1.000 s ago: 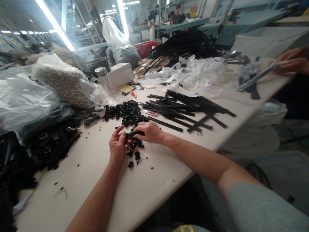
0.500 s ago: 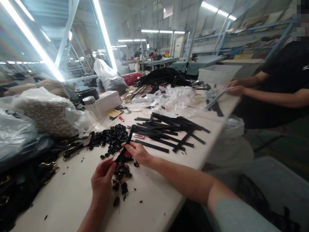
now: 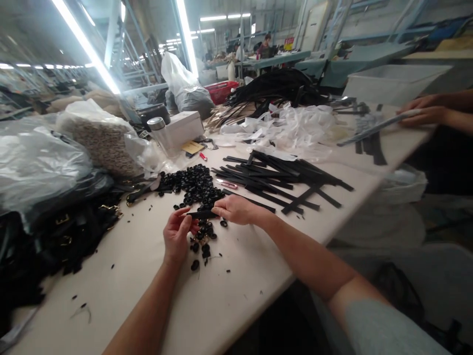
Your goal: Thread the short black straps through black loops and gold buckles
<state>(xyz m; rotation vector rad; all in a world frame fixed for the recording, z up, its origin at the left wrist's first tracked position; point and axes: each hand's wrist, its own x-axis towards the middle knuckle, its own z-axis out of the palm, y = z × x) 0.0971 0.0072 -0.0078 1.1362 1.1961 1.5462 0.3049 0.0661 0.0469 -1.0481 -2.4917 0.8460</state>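
Note:
A short black strap is stretched level between my two hands, just above the table. My left hand pinches its left end between thumb and fingers. On the other end, the fingers of my right hand are closed. Beneath and beyond the strap lie small black ring-shaped loops in a heap, with a few more loops scattered nearer to me. To the right of the heap is a loose pile of black straps. A pair of pink-handled thread snips lies between heap and pile.
Clear plastic bags and black straps with gold buckles crowd the left. A glass bottle and white box stand behind. Crumpled white plastic lies at the back. At right, a co-worker's hands hold a grey strip.
The strap has turned from steeply slanted to nearly level, with both hands still on it. My view has swung left, so the table's things sit further right.

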